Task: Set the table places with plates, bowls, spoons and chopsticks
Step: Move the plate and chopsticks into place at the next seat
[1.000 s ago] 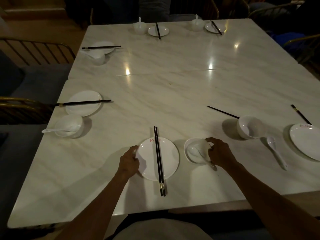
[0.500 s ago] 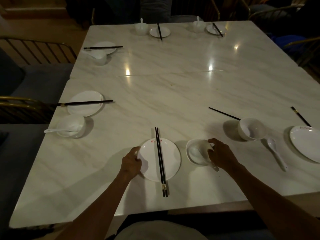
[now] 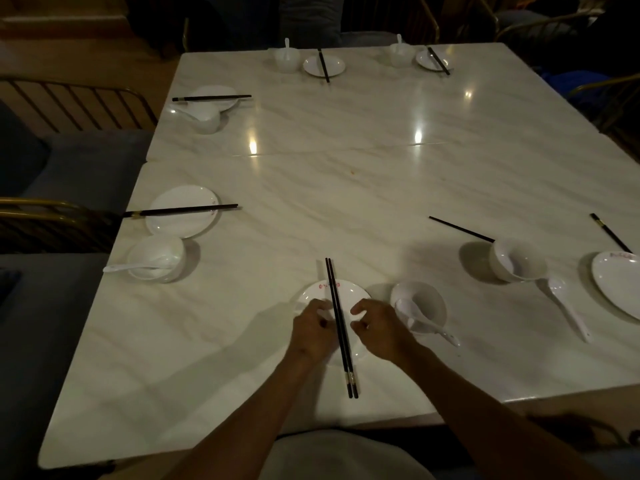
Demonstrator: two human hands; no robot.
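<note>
At the near edge of the marble table (image 3: 346, 188) lies a white plate (image 3: 348, 292) with a pair of black chopsticks (image 3: 331, 285) laid lengthwise across it. My left hand (image 3: 311, 332) and my right hand (image 3: 379, 330) hover over the plate, one on each side of the chopsticks, fingers loosely curled, with a small gap to the sticks. Neither hand holds anything. Just right of the plate stands a white bowl (image 3: 429, 303) with a white spoon (image 3: 434, 330) leaning out of it.
To the right stand a bowl (image 3: 519, 261), a loose spoon (image 3: 568, 306), a plate (image 3: 616, 282) and two separated chopsticks (image 3: 460, 229) (image 3: 611, 233). Laid places sit at the left (image 3: 181, 211) and far sides. Chairs ring the table.
My right hand let go of the bowl and moved left onto the plate. My left hand slid from the plate's left rim in toward the chopsticks.
</note>
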